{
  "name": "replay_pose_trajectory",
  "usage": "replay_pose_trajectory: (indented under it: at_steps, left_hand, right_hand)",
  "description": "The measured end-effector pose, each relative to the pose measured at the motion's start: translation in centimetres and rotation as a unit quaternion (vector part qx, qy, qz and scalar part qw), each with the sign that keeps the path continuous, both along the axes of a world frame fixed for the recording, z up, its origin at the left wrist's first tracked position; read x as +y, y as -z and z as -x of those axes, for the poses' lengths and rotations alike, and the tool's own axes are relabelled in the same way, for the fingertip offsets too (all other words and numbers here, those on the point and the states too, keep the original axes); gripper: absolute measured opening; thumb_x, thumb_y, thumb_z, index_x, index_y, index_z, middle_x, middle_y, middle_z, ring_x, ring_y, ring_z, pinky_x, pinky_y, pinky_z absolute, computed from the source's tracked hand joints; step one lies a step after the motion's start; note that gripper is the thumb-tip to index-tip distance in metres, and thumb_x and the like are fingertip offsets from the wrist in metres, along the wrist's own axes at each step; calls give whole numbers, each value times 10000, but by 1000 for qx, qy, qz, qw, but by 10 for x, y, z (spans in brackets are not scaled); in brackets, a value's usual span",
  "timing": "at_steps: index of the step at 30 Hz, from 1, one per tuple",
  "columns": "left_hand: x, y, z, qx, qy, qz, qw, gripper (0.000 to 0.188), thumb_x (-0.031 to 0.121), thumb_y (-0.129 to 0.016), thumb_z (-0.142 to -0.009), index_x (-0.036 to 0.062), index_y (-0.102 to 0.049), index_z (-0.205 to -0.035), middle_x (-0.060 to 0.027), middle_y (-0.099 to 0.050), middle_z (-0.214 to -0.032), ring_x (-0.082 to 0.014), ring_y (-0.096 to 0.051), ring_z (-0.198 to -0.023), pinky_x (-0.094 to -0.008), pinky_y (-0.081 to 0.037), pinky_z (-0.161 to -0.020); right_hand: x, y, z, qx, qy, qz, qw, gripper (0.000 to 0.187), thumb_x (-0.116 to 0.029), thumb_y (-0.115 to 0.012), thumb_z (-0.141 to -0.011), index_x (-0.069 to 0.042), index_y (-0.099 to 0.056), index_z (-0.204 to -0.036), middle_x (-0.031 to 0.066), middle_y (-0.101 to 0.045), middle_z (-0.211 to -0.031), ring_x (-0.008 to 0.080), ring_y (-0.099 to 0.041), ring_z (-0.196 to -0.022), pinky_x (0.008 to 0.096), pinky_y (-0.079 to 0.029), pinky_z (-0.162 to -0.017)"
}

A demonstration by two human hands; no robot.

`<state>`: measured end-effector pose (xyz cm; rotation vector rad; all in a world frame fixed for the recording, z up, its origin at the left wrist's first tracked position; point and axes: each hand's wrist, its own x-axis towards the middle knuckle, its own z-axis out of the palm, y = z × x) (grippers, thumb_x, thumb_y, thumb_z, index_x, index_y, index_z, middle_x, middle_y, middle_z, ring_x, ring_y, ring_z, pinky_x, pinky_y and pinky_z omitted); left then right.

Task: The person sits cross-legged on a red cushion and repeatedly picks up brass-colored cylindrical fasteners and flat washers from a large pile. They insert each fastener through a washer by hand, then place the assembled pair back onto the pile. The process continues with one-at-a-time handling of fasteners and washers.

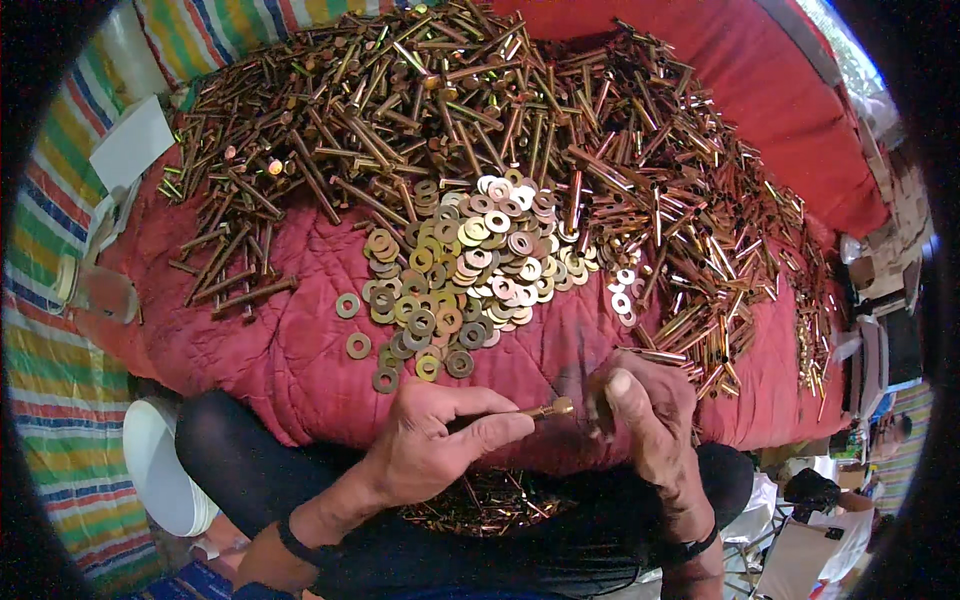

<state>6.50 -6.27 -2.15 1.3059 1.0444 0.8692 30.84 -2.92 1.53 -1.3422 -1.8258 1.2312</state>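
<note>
My left hand (445, 430) pinches a brass-coloured bolt (548, 409) between thumb and index finger. The bolt lies level, its wider end pointing right. Close to that end is my right hand (648, 415), its fingers curled and its thumb raised. Whatever those fingers hold, if anything, is hidden. Beyond both hands, loose flat washers (480, 265) in gold and grey tones lie piled on a red quilted cloth (290, 370). Several small pale rings (622, 295) sit right of the washers.
A large heap of long bolts (430, 100) covers the far side. Slim metal tubes or bolts (690, 220) spread down the right. More metal pieces (490, 503) lie between my legs. At left stand a clear jar (105, 293) and a white bucket (165, 480).
</note>
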Motion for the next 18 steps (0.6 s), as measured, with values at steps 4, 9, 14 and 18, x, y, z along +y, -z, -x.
replay_pose_trajectory:
  at_steps: [4, 9, 14, 18]
  left_hand:
    - [2, 0, 6, -38, 3, 57, 998, 184, 145, -748, -978, -23, -800, -1033, -53, -783, -853, -75, -684, -803, -259, -535, -711]
    - [3, -1, 5, -51, 26, 77, 995, 189, 147, -733, -990, -22, -800, -1040, -49, -785, -866, -75, -686, -819, -256, -541, -752]
    - [2, 2, 1, -84, 31, 107, 990, 197, 154, -732, -996, -27, -799, -1036, -7, -743, -818, -54, -632, -761, -247, -500, -685]
    - [4, 5, 5, -82, 22, 130, 988, 188, 151, -735, -994, -22, -803, -1022, 24, -705, -778, -31, -575, -709, -235, -446, -616]
  right_hand:
    - [4, 0, 2, -27, -47, -118, 992, 221, -165, -802, -915, 23, -739, -1011, 63, -718, -825, 144, -677, -720, 287, -517, -643]
    - [3, 6, 3, 7, -105, -170, 980, 188, -86, -826, -884, -19, -753, -1044, 64, -705, -823, 153, -652, -696, 301, -499, -629]
    - [2, 2, -4, -40, -80, 6, 996, 207, -91, -822, -899, -25, -722, -1068, 105, -681, -829, 178, -638, -702, 332, -492, -633]
    - [4, 4, 3, 6, -56, -142, 988, 216, -83, -867, -819, -1, -763, -990, 93, -726, -866, 184, -713, -727, 304, -558, -681]
